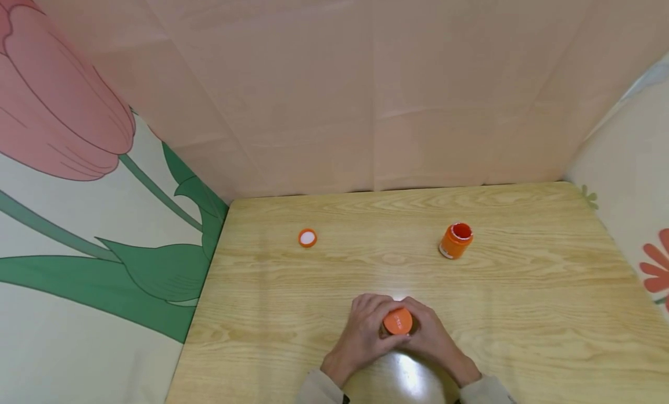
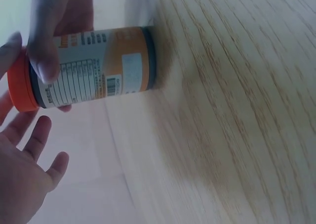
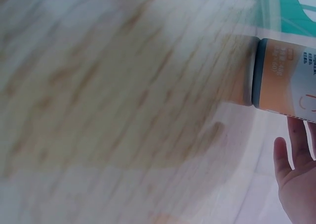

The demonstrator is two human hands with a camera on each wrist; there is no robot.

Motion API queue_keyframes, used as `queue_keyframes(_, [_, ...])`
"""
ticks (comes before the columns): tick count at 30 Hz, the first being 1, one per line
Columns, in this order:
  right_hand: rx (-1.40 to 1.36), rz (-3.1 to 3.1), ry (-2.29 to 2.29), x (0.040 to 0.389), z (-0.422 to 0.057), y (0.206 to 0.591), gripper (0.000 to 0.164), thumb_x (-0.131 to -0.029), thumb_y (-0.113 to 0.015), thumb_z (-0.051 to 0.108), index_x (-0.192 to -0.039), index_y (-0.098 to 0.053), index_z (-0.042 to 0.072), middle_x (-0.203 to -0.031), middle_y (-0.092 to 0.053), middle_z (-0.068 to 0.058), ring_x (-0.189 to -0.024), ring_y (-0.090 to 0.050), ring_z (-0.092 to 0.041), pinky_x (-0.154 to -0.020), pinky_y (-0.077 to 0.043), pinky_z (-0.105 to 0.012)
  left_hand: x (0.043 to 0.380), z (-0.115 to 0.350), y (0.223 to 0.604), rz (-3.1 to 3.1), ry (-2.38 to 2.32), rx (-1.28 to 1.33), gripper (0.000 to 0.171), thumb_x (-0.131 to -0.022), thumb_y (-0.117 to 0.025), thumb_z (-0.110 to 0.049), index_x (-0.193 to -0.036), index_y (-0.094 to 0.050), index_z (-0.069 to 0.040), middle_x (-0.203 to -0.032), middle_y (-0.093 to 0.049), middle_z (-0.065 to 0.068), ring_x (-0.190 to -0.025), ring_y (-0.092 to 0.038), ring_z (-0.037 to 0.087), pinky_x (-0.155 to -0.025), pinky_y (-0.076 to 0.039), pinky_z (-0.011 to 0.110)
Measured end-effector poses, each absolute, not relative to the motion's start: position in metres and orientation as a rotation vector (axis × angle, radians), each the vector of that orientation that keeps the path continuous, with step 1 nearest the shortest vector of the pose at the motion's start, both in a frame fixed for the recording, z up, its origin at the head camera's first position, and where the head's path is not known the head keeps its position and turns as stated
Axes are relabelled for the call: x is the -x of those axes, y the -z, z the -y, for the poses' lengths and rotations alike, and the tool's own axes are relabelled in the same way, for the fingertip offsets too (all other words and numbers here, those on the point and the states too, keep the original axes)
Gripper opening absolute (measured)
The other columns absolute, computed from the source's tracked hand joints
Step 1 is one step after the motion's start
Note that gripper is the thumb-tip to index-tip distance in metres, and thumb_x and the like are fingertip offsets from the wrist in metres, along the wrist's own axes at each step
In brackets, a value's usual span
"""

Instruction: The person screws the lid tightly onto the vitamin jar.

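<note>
Both hands are around an upright bottle (image 2: pixel 106 68) with an orange cap (image 1: pixel 398 321), a pale orange-and-white printed label and a dark base. My left hand (image 1: pixel 363 328) grips the cap, thumb on the near side and fingers on the far side. Wrapped around the bottle's body, my right hand (image 1: pixel 431 337) holds it from the right. In the left wrist view, a thumb (image 2: pixel 45 63) presses on the label just below the cap. The bottle's base is right at the tabletop in both wrist views.
An orange jar (image 1: pixel 453 244) without a lid stands at the back right of the wooden table (image 1: pixel 522 305). Toward the back left lies an orange lid (image 1: pixel 307 238), its white inside facing up. A pink wall covering (image 1: pixel 313 102) rises behind the table.
</note>
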State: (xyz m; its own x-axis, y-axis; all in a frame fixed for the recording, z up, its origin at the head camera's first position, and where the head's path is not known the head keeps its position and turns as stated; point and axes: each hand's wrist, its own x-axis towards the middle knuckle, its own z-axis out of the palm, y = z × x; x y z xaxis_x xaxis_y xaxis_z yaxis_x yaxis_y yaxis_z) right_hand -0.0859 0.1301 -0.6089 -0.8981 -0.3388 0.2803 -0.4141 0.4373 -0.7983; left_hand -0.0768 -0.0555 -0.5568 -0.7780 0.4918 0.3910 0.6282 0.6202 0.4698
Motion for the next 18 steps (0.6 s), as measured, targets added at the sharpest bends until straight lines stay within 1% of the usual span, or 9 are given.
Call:
queue_keyframes(4, [-0.7,2.552,-1.475,0.086,-0.13,0.612,0.058,-0.057,-0.094,0.023,-0.109,-0.068,0.024,-0.097,-0.065,0.017,-0.088,-0.061,0.002,-0.08,-0.053,-0.023,0.078,0.057,0.557,2.618,0.899,0.947,0.058,-0.078,-0.08,-0.043,-0.128,-0.061,-0.019,-0.119,-0.064,-0.007,-0.113,-0.054,0.012,-0.103,-0.04,0.036])
queue_keyframes(7, [-0.718,2.517,-1.469,0.086,-0.13,0.613,0.058,-0.057,-0.094,0.019,-0.108,-0.068,0.023,-0.096,-0.065,0.015,-0.087,-0.06,0.002,-0.079,-0.052,-0.022,0.078,0.057,0.558,2.617,0.89,0.958,0.057,-0.08,-0.079,-0.042,-0.128,-0.061,-0.018,-0.12,-0.064,-0.006,-0.113,-0.054,0.012,-0.103,-0.04,0.037])
queue_keyframes(10, [-0.724,2.506,-1.471,0.086,-0.13,0.613,0.056,-0.058,-0.093,0.016,-0.108,-0.068,0.022,-0.095,-0.066,0.014,-0.087,-0.061,0.001,-0.079,-0.053,-0.023,0.078,0.056,0.559,2.631,0.85,0.948,0.054,-0.081,-0.078,-0.042,-0.127,-0.061,-0.019,-0.12,-0.062,-0.005,-0.112,-0.053,0.012,-0.103,-0.04,0.037])
queue_keyframes(15, [-0.688,2.545,-1.459,0.086,-0.13,0.613,0.055,-0.058,-0.092,0.017,-0.107,-0.068,0.024,-0.096,-0.065,0.016,-0.09,-0.061,0.001,-0.081,-0.054,-0.026,0.077,0.05,0.562,2.651,0.646,0.879,0.06,-0.079,-0.075,-0.054,-0.127,-0.059,-0.022,-0.114,-0.06,-0.003,-0.108,-0.052,0.012,-0.099,-0.041,0.036])
queue_keyframes(18, [-0.686,2.554,-1.459,0.086,-0.131,0.613,0.056,-0.059,-0.092,0.018,-0.109,-0.069,0.024,-0.099,-0.066,0.015,-0.093,-0.062,0.0,-0.083,-0.054,-0.027,0.076,0.046,0.562,2.673,0.578,0.817,0.064,-0.078,-0.072,-0.062,-0.127,-0.058,-0.023,-0.11,-0.057,-0.004,-0.105,-0.051,0.012,-0.096,-0.041,0.035])
